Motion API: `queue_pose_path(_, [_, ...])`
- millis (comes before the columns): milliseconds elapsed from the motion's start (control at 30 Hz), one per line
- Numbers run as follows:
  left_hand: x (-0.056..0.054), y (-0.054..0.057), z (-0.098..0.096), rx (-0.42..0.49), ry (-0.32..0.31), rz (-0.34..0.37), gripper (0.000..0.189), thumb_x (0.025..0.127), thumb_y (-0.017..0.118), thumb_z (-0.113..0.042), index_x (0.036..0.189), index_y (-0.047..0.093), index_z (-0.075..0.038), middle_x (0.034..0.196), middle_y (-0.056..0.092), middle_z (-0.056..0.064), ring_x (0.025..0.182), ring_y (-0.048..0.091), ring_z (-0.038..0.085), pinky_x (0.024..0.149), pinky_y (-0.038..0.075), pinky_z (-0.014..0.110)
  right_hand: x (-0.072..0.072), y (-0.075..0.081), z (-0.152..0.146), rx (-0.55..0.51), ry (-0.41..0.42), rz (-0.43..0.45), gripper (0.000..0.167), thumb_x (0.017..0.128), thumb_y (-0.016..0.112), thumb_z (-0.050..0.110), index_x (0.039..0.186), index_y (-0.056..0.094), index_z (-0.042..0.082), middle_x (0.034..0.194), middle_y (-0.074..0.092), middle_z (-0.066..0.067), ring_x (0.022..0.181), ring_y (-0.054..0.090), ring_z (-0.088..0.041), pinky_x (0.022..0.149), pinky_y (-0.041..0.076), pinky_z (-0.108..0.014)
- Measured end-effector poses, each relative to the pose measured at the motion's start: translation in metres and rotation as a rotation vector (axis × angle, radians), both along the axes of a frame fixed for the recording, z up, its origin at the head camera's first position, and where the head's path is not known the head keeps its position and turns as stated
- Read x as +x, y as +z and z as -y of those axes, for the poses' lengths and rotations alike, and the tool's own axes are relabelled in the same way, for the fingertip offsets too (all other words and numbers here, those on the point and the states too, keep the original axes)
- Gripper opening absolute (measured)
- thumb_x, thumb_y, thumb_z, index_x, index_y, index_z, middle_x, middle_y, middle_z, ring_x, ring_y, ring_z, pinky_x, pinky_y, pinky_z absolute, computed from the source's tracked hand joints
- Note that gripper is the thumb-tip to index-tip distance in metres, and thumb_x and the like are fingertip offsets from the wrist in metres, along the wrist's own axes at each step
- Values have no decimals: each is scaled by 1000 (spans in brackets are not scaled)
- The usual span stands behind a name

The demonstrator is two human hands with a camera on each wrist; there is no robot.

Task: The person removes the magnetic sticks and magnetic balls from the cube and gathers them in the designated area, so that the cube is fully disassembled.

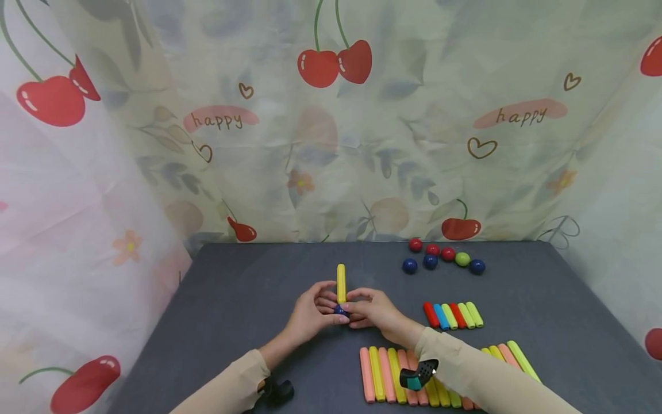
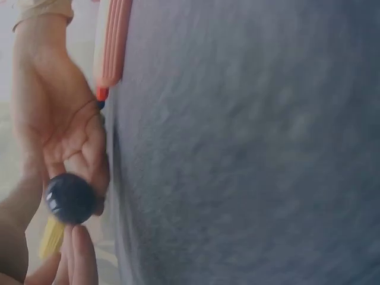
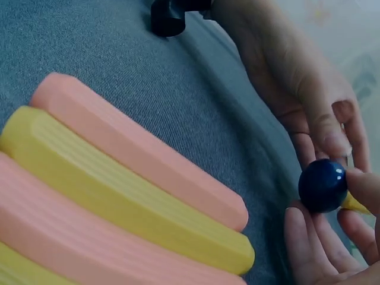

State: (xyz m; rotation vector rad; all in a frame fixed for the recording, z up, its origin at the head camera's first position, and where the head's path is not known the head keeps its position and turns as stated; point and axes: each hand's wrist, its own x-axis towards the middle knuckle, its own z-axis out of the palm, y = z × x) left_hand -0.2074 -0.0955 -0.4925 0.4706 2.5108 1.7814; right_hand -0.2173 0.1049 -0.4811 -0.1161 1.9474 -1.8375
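Note:
A yellow toy rod (image 1: 341,283) stands upright on a dark blue ball (image 1: 341,311) between the two hands, near the table's middle. My left hand (image 1: 310,313) holds the ball, thumb in front and fingers behind. My right hand (image 1: 380,313) pinches the rod's lower end, its thumb right at the joint. In the right wrist view the blue ball (image 3: 322,186) shows glossy, with the yellow rod (image 3: 355,205) partly hidden by right-hand fingers. The left wrist view has the ball (image 2: 70,199) in front of the right palm, the rod (image 2: 52,237) pointing away.
Several pink, yellow and green rods (image 1: 376,374) lie in a row under the right forearm. Shorter red, blue and green rods (image 1: 454,315) lie beyond. Red balls (image 1: 415,245), blue balls (image 1: 410,265) and a green ball (image 1: 462,259) rest at the back right. A patterned curtain (image 1: 331,172) surrounds the dark table (image 1: 233,287).

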Motion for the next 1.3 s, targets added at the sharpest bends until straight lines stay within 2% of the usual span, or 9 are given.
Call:
queue_pose_path(133, [-5, 1, -2, -2, 18, 47, 52, 84, 79, -21, 131, 62, -5, 108, 72, 14, 89, 70, 16, 74, 58, 21, 0, -2, -1, 14, -3, -23, 39, 91, 71, 16, 124, 60, -1, 94, 77, -6, 81, 72, -14, 78, 61, -38])
queue_pose_path(300, [-14, 3, -8, -27, 99, 10, 36, 90, 74, -25, 119, 70, -5, 102, 74, 12, 86, 70, 13, 73, 56, 20, 2, -2, 2, 90, 16, -102, 35, 88, 75, 18, 117, 67, 0, 97, 77, -9, 83, 72, -13, 78, 61, -37])
queue_pose_path(500, [-19, 6, -14, -3, 176, -5, 30, 88, 76, -19, 113, 72, -4, 98, 75, 12, 84, 70, 17, 71, 56, 20, 3, 1, 3, 119, 10, -147, 28, 88, 75, 15, 108, 71, -4, 96, 76, -11, 81, 72, -13, 76, 61, -36])
queue_pose_path(733, [-19, 7, -17, 4, 201, -43, 32, 89, 74, -20, 115, 71, -1, 97, 76, 12, 83, 70, 17, 70, 54, 19, -1, 2, -1, 107, -6, -148, 26, 88, 75, 10, 109, 72, -5, 100, 76, -13, 80, 72, -12, 76, 61, -36])
queue_pose_path(933, [-24, 16, -15, 25, 255, -70, 28, 89, 74, -17, 115, 72, -7, 97, 75, 10, 82, 68, 14, 67, 54, 19, 2, 7, -6, 142, 0, -162, 28, 87, 74, 8, 111, 71, -7, 103, 74, -17, 79, 70, -9, 78, 61, -35])
queue_pose_path(1067, [-20, 19, -14, -2, 221, -34, 36, 88, 75, -18, 123, 68, -8, 98, 75, 10, 81, 68, 14, 65, 54, 19, 2, 8, -9, 154, -12, -165, 28, 87, 74, 8, 112, 71, -6, 104, 74, -17, 81, 70, -9, 78, 61, -34])
queue_pose_path(1200, [-13, 15, -14, -4, 183, -19, 54, 87, 76, -16, 137, 57, -10, 95, 74, 10, 78, 68, 13, 65, 53, 19, 3, 8, -9, 163, 0, -180, 28, 87, 75, 8, 112, 71, -6, 105, 74, -19, 82, 69, -10, 78, 61, -35])
queue_pose_path(1300, [-9, 11, -13, 2, 156, -27, 60, 87, 76, -15, 142, 51, -18, 92, 73, 10, 76, 67, 12, 66, 53, 19, 3, 8, -9, 162, 8, -179, 29, 88, 74, 8, 113, 70, -6, 107, 73, -21, 83, 69, -10, 79, 61, -36])
